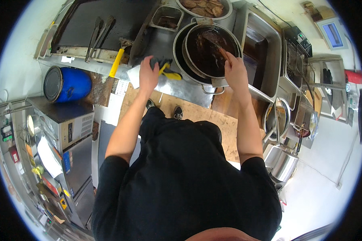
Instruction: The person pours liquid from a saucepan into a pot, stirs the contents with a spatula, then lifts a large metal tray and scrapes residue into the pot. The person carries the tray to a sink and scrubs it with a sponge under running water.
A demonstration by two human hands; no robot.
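My right hand (236,71) grips the wooden handle (223,54) of a utensil, whose working end is in dark brown liquid and hard to make out. That liquid fills a round metal pan (196,70) set inside a larger two-handled metal pot (178,55). My left hand (148,73) is over the steel counter, left of the pot. Beside its thumb and fingers lies a black-and-yellow work glove (171,74); whether the fingers hold it is unclear. A white sheet or cloth (134,76) shows partly under the left hand.
Tongs (100,37) and a yellow-handled scraper (117,61) rest at the griddle (75,27). Behind the pot are a small metal pan (167,18) and a bowl of browned slices (203,7). A deep steel basin (275,45) stands right, a blue drum (75,83) left.
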